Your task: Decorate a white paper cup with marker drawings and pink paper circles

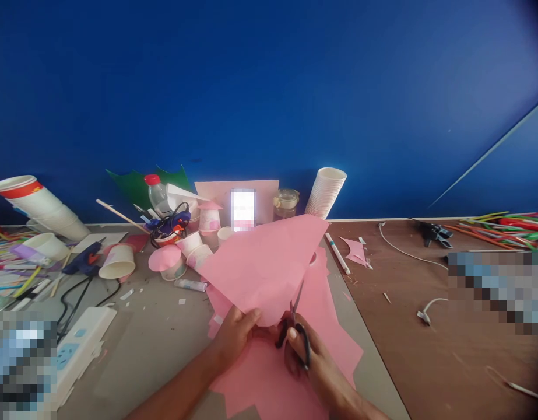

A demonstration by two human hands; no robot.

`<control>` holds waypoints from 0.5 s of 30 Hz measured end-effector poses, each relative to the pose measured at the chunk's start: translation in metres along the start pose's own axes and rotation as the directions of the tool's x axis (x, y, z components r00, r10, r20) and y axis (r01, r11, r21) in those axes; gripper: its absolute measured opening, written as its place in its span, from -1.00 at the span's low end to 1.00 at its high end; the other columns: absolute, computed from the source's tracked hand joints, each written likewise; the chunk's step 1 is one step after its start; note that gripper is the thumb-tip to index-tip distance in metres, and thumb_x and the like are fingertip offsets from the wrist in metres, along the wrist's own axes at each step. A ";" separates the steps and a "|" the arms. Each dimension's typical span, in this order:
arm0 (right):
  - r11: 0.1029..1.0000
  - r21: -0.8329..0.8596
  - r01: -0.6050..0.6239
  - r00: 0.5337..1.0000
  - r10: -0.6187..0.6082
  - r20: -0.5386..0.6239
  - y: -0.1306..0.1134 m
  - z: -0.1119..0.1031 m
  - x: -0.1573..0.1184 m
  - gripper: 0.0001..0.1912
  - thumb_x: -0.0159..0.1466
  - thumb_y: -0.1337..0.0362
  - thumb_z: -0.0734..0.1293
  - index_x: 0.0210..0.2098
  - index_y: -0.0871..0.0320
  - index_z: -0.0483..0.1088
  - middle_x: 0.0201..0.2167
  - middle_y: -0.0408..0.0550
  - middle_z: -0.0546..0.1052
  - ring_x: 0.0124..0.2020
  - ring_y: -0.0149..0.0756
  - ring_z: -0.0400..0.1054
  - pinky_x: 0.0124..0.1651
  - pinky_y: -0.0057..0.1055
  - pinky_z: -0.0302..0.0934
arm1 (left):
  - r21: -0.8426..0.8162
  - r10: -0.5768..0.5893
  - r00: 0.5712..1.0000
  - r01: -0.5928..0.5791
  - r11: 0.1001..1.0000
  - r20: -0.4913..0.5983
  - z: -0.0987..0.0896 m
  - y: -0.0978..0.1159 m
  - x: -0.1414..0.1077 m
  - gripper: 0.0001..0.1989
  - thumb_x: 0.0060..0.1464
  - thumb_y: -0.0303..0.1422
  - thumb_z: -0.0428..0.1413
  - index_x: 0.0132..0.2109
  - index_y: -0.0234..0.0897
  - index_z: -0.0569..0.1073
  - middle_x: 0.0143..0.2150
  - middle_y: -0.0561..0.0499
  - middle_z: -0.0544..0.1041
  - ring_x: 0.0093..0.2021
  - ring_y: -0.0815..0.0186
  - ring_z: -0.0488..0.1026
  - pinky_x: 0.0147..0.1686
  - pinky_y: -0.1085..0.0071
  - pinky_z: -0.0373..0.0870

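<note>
While the left hand (236,335) pinches the near edge of the pink sheet (260,268), the right hand (319,353) is closed on the scissors (291,310) at the sheet's right side; cutting seems the step in hand, probably calling next for a taut hold. Beneath the sheet, loose pink paper (334,344) covers grey tabletop (164,338); rightward lies brown tabletop (417,361), beyond it a blue wall (251,87)

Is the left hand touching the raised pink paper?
Touching: the head view shows the left hand pinching the pink paper at its near edge, thumb on top.
</note>
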State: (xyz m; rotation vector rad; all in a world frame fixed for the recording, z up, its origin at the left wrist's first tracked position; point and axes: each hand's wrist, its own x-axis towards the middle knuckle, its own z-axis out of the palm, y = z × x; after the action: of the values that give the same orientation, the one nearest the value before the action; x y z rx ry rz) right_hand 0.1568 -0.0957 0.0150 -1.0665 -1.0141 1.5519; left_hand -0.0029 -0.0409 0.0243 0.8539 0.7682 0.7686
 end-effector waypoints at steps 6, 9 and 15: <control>0.836 0.539 0.102 0.923 0.122 -0.364 -0.015 -0.017 0.020 -0.70 0.05 0.15 0.45 -0.38 0.11 0.26 -0.68 -0.36 0.19 -0.70 -0.53 0.06 -0.62 -0.57 0.01 | -0.083 -0.057 0.998 0.058 0.995 0.011 0.002 -0.006 -0.004 -0.75 0.06 -0.26 0.15 -0.20 -0.37 0.48 -0.35 -0.10 0.54 -0.38 0.17 0.53 -0.27 0.19 0.46; 0.815 0.551 0.176 0.882 0.118 -0.456 -0.022 -0.029 0.026 -0.66 0.00 0.21 0.49 -0.54 0.14 0.22 -0.72 -0.37 0.16 -0.72 -0.57 0.01 -0.66 -0.60 -0.01 | -0.069 -0.106 0.992 0.111 0.991 0.073 0.005 -0.007 -0.007 -0.73 0.07 -0.26 0.14 -0.17 -0.39 0.46 -0.34 -0.12 0.55 -0.39 0.20 0.53 -0.28 0.21 0.46; 0.878 0.455 0.149 0.830 0.139 -0.540 -0.028 -0.036 0.027 -0.69 -0.11 0.30 0.53 -0.49 0.12 0.32 -0.64 -0.33 0.36 -0.70 -0.57 0.11 -0.69 -0.61 0.01 | -0.008 -0.171 0.936 0.182 0.983 0.309 0.009 -0.001 -0.015 -0.69 0.08 -0.21 0.13 -0.15 -0.39 0.49 -0.24 -0.18 0.54 -0.21 0.17 0.51 -0.12 0.19 0.40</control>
State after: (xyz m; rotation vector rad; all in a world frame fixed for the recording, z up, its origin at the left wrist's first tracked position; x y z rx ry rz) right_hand 0.1938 -0.0605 0.0279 -1.0562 -0.1977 1.2640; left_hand -0.0029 -0.0567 0.0311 0.8345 0.5423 0.4731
